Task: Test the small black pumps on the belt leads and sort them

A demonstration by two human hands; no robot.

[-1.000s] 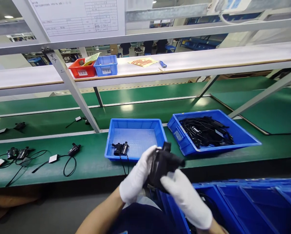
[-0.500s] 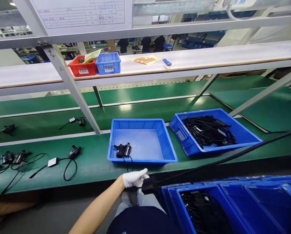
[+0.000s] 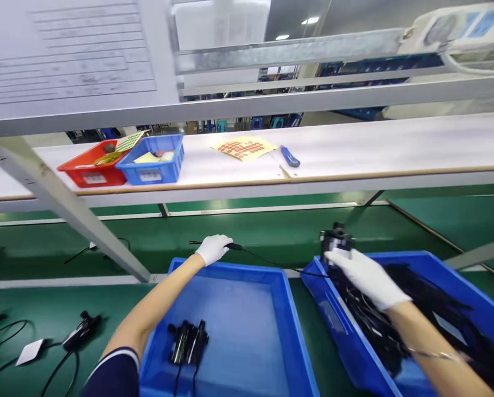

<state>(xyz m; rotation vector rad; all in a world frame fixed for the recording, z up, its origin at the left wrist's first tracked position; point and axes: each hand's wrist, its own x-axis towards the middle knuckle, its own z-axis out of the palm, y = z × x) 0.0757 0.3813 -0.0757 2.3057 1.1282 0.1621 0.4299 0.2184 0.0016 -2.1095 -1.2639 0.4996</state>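
My left hand (image 3: 214, 249), in a white glove, is closed on a thin black cable (image 3: 267, 259) above the back rim of the middle blue bin (image 3: 247, 331). The cable's thicker end sticks out left of the fingers. It runs right towards a small black device (image 3: 336, 242), blurred by motion, which my gloved right hand (image 3: 365, 278) grips over the left side of the right blue bin (image 3: 333, 320). Tangled black cables and parts (image 3: 433, 309) fill much of that bin. Two black cylindrical devices (image 3: 189, 342) lie side by side in the middle bin, their cables hanging towards me.
More black devices with tagged cables (image 3: 81, 331) lie on the green bench at left. A slanted metal post (image 3: 65, 198) rises there. On the white shelf (image 3: 354, 149) sit a red bin (image 3: 94, 171), a small blue bin (image 3: 156, 165), a sticker sheet (image 3: 245, 148) and a blue cutter (image 3: 290, 157).
My left hand has risen from the bench's front edge to above the middle bin's back rim. My right hand has come into view with the black device. The camera has shifted closer.
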